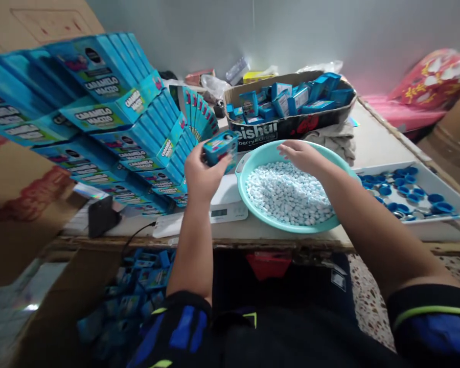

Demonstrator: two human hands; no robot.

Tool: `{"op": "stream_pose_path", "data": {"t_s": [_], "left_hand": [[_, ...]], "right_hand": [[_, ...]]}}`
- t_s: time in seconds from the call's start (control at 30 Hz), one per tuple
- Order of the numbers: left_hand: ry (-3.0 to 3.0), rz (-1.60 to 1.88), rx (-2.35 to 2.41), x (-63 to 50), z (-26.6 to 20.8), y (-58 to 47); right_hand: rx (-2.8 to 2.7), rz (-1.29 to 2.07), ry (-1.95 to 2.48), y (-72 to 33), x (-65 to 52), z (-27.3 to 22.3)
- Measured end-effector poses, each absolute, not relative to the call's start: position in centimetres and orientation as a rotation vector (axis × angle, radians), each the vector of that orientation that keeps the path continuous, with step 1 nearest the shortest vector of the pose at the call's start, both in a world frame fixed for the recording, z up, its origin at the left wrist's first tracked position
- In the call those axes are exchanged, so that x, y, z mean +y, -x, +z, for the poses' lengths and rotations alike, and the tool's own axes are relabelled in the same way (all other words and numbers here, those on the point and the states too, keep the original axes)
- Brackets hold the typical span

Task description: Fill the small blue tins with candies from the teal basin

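My left hand (204, 174) is wrapped round a small blue candy box (219, 147) with printed sides, tilted above the white kitchen scale (230, 210). My right hand (299, 153) is over the far side of a turquoise basin (242, 190), its fingers stretched to the left, and nothing shows in them. Small white and pale blue candies (287, 194) fill much of the basin. Whether the right fingertips touch the basin's rim, I cannot tell.
Stacked blue "Caramelo Macizo" display boxes (111, 117) rise on the left. Behind the basin, a cut-down carton (253, 132) holds many small blue boxes. A white tray (437, 221) with blue lids stands right. More blue boxes (138, 286) lie in a carton below the table edge.
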State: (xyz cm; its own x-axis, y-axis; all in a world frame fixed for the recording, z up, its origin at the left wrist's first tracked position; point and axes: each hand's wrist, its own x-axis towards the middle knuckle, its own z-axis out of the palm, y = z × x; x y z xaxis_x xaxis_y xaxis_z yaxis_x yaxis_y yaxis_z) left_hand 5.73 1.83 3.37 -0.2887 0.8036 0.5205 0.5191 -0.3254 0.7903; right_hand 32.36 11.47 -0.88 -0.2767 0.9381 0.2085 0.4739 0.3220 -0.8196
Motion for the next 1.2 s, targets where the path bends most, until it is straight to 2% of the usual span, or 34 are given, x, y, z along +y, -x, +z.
{"op": "stream_pose_path", "data": {"t_s": [0.13, 0.37, 0.57, 0.8, 0.93, 1.2], "left_hand": [[-1.563, 1.734, 1.909, 0.4, 0.7, -3.3], [-1.427, 1.596, 1.910, 1.6, -6.3, -1.8], [-1.525, 1.668, 1.870, 0.0, -7.0, -3.7], [-1.530, 1.940, 1.667, -1.0, -8.4, -4.5], [-1.620, 1.943, 1.647, -1.3, -8.7, -4.9], [-1.520, 1.936, 1.573, -1.4, -9.0, -4.9]], "right_hand": [[-1.937, 0.749, 1.293, -32.3, 11.4, -0.7], [-1.992, 0.806, 1.382, -32.4, 11.9, -1.0], [-2.141, 0.833, 1.479, -32.7, 10.6, -1.3], [-2.447, 0.906, 1.566, -32.3, 10.3, -3.1], [-2.603, 0.922, 1.512, -32.7, 10.2, -4.0], [-2.575, 0.922, 1.486, -32.8, 10.2, -4.1]]}}
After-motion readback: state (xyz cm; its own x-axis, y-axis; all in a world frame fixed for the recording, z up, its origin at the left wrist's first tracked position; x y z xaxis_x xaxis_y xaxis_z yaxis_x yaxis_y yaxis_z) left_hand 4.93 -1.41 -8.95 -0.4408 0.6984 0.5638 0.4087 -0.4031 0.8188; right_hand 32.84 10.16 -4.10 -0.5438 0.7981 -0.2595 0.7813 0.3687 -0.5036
